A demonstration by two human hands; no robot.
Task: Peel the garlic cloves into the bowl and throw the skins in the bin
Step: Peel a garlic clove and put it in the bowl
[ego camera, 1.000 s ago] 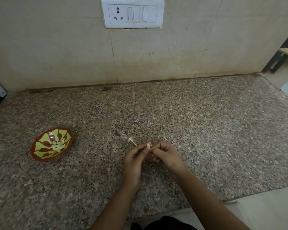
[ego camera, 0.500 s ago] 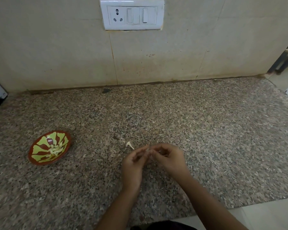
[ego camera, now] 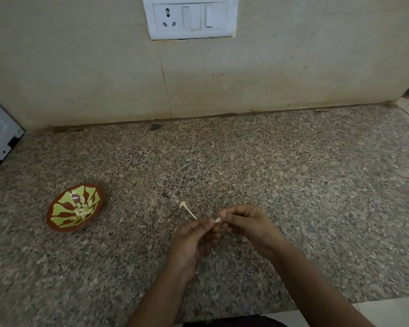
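My left hand (ego camera: 194, 237) and my right hand (ego camera: 246, 223) meet fingertip to fingertip low over the granite counter (ego camera: 293, 185). Between them they pinch a small pale garlic clove (ego camera: 217, 219). Just beyond the fingers lies a thin garlic stem (ego camera: 187, 208) with a small white end. A red bowl (ego camera: 57, 226) with a green pattern sits to the left and holds several pale peeled cloves (ego camera: 82, 210). No bin is in view.
A tiled wall rises behind the counter with a white socket and switch plate (ego camera: 191, 17). A white appliance corner (ego camera: 0, 135) stands at the far left. The counter's front edge runs just below my forearms, with pale floor (ego camera: 387, 310) at the lower right.
My hands have stayed together on the clove, with the fingers shifting a little so its pale tip shows again. The view has shifted slightly.
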